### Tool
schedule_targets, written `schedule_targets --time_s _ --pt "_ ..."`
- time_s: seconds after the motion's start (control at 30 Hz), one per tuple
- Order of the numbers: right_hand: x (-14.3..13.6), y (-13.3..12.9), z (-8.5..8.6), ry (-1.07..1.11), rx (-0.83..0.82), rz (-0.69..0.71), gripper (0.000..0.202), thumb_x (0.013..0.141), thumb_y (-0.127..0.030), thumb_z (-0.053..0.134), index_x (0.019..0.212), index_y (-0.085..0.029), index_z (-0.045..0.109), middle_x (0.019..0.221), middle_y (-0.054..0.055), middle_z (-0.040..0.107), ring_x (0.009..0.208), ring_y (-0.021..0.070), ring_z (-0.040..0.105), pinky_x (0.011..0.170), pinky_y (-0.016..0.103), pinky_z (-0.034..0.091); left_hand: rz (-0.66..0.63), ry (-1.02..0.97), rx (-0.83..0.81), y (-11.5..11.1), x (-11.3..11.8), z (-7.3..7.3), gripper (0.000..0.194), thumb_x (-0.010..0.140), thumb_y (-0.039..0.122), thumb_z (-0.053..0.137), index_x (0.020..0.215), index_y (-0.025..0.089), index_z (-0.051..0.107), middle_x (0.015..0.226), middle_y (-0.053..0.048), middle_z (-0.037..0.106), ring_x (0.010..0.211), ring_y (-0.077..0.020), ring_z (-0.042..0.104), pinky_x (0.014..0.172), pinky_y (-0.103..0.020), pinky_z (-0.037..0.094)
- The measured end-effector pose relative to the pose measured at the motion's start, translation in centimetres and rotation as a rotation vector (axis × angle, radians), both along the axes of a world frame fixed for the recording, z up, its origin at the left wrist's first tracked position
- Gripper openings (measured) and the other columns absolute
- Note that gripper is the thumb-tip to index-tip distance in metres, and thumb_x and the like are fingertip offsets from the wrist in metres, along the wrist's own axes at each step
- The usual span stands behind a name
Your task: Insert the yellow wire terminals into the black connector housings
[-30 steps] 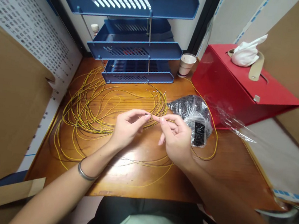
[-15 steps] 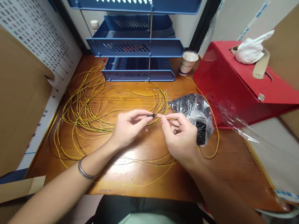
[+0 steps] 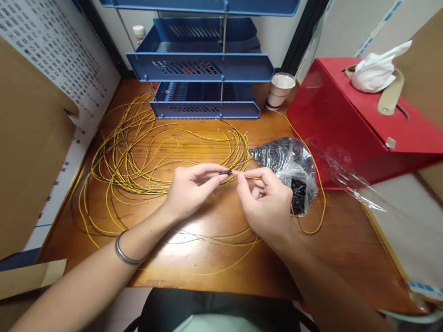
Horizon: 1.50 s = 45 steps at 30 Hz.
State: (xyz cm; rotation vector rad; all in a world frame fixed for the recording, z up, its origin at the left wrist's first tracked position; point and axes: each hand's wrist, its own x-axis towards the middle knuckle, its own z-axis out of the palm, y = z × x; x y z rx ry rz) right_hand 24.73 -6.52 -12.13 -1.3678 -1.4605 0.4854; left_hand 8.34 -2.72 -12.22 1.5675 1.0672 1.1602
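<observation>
Between thumb and forefinger, my left hand (image 3: 191,189) pinches a small black connector (image 3: 226,172) above the wooden table. Facing it, my right hand (image 3: 265,198) is closed on the end of a thin yellow wire (image 3: 255,178), whose tip meets the connector or lies right at it; I cannot tell how far in it sits. A large loose coil of yellow and black wires (image 3: 118,158) spreads to the left of and behind my left hand. Just beyond my right hand lies a clear plastic bag (image 3: 284,155) with black pieces in it.
A blue tiered tray rack (image 3: 196,111) stands at the back, with a paper cup (image 3: 279,92) beside it. At the right is a red box (image 3: 343,111) with tissue (image 3: 375,72) on top. Cardboard (image 3: 11,149) walls the left side. Wire loops cross the wooden table (image 3: 201,256) in front.
Both hands keep nearly the same place and grip, with the connector and wire end still together. The view has shifted very slightly.
</observation>
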Motion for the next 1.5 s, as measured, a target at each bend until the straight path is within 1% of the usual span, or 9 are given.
schedule_targets --time_s 0.13,0.37,0.67,0.87,1.1,1.33,1.5 --pt "-0.03 -0.11 0.10 -0.032 0.010 0.005 0.014 0.091 -0.032 0.063 0.084 -0.020 0.063 0.046 -0.010 0.039 0.035 0.0061 0.031 0.039 0.023 0.022 -0.001 0.019 0.015 0.06 -0.10 -0.07 0.019 0.083 0.031 0.077 0.092 0.015 0.080 0.089 -0.009 0.081 0.079 -0.0209 0.079 0.072 -0.027 0.064" --pt "-0.19 -0.19 0.17 -0.077 0.050 -0.016 0.013 0.090 -0.030 0.063 0.083 -0.019 0.064 0.045 -0.010 0.039 0.034 0.0053 0.033 0.038 0.022 0.022 0.007 0.079 0.079 0.21 -0.37 -0.36 0.020 0.084 0.032 0.077 0.094 0.016 0.081 0.090 -0.009 0.082 0.080 -0.0213 0.079 0.079 -0.028 0.064" --pt "0.01 0.12 -0.05 -0.061 0.015 -0.009 0.014 0.090 -0.031 0.064 0.082 -0.020 0.064 0.046 -0.009 0.043 0.035 0.0060 0.035 0.040 0.023 0.024 0.007 0.188 0.188 0.19 -0.49 -0.69 0.017 0.086 0.031 0.075 0.095 0.018 0.081 0.089 -0.006 0.082 0.074 -0.0179 0.078 0.073 -0.025 0.063" --pt "0.12 0.11 -0.01 -0.087 0.034 0.016 0.013 0.091 -0.029 0.063 0.087 -0.019 0.069 0.044 -0.010 0.040 0.035 0.0065 0.032 0.040 0.023 0.023 0.009 0.246 0.249 0.19 -0.59 -0.53 0.016 0.087 0.031 0.073 0.094 0.019 0.081 0.086 -0.006 0.082 0.067 -0.0161 0.075 0.065 -0.023 0.059" --pt "0.23 0.12 0.13 -0.098 0.043 0.023 0.014 0.091 -0.027 0.063 0.090 -0.017 0.072 0.044 -0.009 0.044 0.035 0.0062 0.031 0.041 0.023 0.025 0.001 0.214 0.234 0.12 -0.54 -0.42 0.015 0.086 0.029 0.074 0.094 0.018 0.081 0.090 -0.006 0.082 0.075 -0.0177 0.078 0.073 -0.025 0.062" --pt "0.18 0.04 0.10 -0.087 0.027 0.040 0.014 0.091 -0.027 0.064 0.091 -0.017 0.073 0.044 -0.009 0.044 0.035 0.0066 0.032 0.041 0.024 0.025 -0.013 0.198 0.234 0.09 -0.51 -0.59 0.016 0.087 0.029 0.073 0.096 0.018 0.080 0.090 -0.006 0.082 0.077 -0.0180 0.079 0.074 -0.024 0.063" --pt "0.21 0.05 0.01 -0.098 0.021 0.050 0.014 0.092 -0.026 0.063 0.094 -0.017 0.073 0.045 -0.009 0.046 0.035 0.0067 0.033 0.042 0.024 0.027 -0.034 0.187 0.266 0.06 -0.53 -0.51 0.015 0.087 0.025 0.073 0.097 0.017 0.080 0.091 -0.006 0.082 0.076 -0.0169 0.079 0.071 -0.021 0.063"
